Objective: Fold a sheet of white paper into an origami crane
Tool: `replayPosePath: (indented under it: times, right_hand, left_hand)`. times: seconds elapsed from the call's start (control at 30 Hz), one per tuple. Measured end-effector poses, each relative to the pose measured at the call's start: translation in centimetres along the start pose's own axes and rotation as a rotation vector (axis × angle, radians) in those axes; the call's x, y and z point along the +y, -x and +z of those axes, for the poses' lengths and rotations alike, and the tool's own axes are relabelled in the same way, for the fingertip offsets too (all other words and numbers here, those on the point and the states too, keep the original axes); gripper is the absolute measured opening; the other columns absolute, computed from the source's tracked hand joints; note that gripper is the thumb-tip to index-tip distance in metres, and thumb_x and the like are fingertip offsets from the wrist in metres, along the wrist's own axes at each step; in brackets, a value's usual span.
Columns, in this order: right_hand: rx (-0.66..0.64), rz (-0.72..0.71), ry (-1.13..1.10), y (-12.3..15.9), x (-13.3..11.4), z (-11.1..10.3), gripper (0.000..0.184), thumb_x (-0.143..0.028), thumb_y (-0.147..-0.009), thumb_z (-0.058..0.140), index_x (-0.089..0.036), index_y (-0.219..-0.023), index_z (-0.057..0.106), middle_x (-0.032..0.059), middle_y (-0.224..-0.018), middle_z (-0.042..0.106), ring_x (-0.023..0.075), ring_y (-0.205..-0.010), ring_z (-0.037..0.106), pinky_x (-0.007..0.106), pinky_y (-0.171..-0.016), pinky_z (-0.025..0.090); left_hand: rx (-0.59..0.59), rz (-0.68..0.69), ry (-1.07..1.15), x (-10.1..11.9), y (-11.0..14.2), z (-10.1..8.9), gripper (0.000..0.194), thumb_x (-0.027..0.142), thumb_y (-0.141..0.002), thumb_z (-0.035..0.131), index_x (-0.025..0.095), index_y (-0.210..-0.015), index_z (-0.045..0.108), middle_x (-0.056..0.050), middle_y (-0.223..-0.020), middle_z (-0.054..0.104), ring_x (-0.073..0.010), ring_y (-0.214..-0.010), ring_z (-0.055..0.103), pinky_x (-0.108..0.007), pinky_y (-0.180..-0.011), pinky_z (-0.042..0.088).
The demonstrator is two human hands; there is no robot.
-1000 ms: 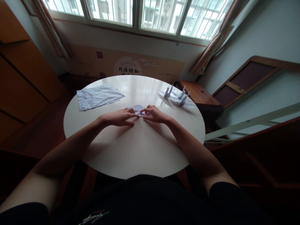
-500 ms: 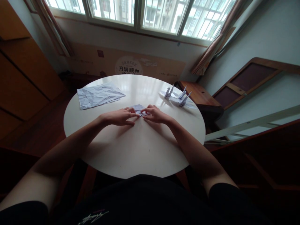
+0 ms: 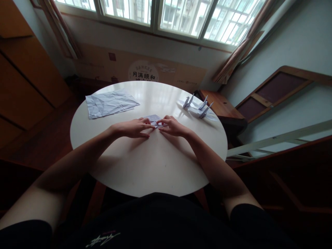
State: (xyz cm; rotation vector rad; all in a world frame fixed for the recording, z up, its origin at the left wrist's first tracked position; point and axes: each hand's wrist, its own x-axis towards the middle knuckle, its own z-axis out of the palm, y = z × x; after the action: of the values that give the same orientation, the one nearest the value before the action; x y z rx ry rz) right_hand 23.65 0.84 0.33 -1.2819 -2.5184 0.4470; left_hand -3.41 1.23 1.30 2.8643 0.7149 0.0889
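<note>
Apparent step in hand: pressing or creasing a fold in the small folded paper (image 3: 153, 118), lying near the middle of the round white table (image 3: 145, 166), between both hands. Left hand (image 3: 133, 128): fingers partly spread, tips against the left side of the paper, thumb apart on the near side. Right hand (image 3: 173, 126): fingers bent over the right side, thumb toward the near edge. Cannot tell, for either hand, whether pinching or merely pressing. For the next move, probably align both edges and apply even pressure along the crease. Count, left to right: at far left, one pile of creased paper sheets (image 3: 111, 103), number of layers unclear; at the middle, one folded paper; at far right, three folded paper birds (image 3: 203, 113), upright, two overlapping in view.
</note>
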Motion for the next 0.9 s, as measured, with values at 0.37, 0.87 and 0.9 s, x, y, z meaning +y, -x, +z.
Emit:
replayPosePath:
  times: [0.37,0.87,0.9]
  right_hand:
    - [0.008,-0.008,0.019,0.03,0.04,-0.04,0.036,-0.033,-0.09,0.07,-0.026,-0.125,0.072,0.0097,-0.108,0.06,0.0266,-0.104,0.056,0.045,-0.102,0.044]
    - [-0.001,0.005,-0.006,0.0,0.23,0.01,0.037,-0.034,-0.089,0.07,-0.025,-0.125,0.072,0.009,-0.108,0.059,0.0268,-0.106,0.056,0.045,-0.104,0.043]
    - [-0.001,0.002,-0.009,0.02,0.21,-0.02,0.037,-0.034,-0.089,0.07,-0.025,-0.125,0.072,0.009,-0.108,0.059,0.027,-0.107,0.056,0.045,-0.104,0.043]
  left_hand:
    - [-0.002,0.001,0.02,0.11,0.0,-0.02,0.055,0.041,-0.101,0.059,0.028,-0.153,0.048,-0.013,-0.139,0.053,-0.0302,-0.128,0.051,-0.04,-0.111,0.04]
    - [-0.002,-0.004,0.018,0.09,-0.04,0.04,0.055,0.043,-0.101,0.058,0.026,-0.153,0.05,-0.012,-0.139,0.054,-0.0285,-0.126,0.052,-0.038,-0.11,0.039]
    - [-0.003,-0.005,0.018,0.08,-0.03,0.04,0.056,0.043,-0.101,0.059,0.027,-0.153,0.049,-0.012,-0.139,0.054,-0.0286,-0.127,0.051,-0.038,-0.11,0.039]
